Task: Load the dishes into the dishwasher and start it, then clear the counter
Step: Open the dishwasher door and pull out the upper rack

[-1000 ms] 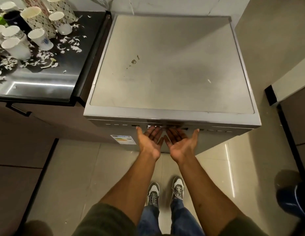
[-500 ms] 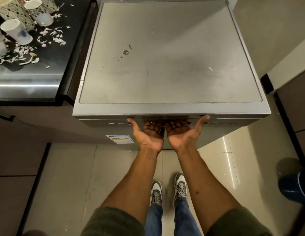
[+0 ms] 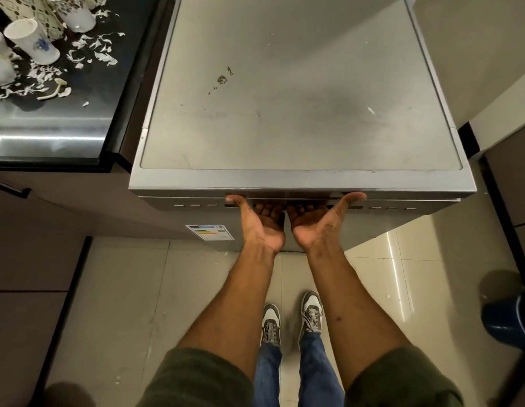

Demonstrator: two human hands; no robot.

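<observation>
Both hands have slid further up under the front lip since the earlier frames, where the fingers were only reaching toward it; the thumbs have spread wider and the view has closed in on the appliance. Now the left hand [image 3: 262, 223] and the right hand [image 3: 312, 221] lie palm-up, side by side and almost touching. Their fingers curl upward into the recessed handle of the grey, flat-topped metal dishwasher [image 3: 296, 92] and vanish under its rim, so how firmly they hook it cannot be told. Each thumb is stretched outward against the dark control strip [image 3: 196, 205], the left toward 9 o'clock, the right toward 3 o'clock.

Seen from above, the dishwasher fills the middle of the view, with its door at 6 o'clock and seemingly closed. At 10 o'clock, on the glossy black counter [image 3: 64, 124], stand white and patterned ceramic cups [image 3: 31, 39], well apart from the hands, amid scattered white scraps of litter [image 3: 50, 74]. A colour-banded energy label [image 3: 209, 232] sticks to the door at 8 o'clock of the hands.

By my judgement the task has scarcely begun: the door must be pulled down, the cups carried over and racked, the machine started, and the littered counter cleaned.
</observation>
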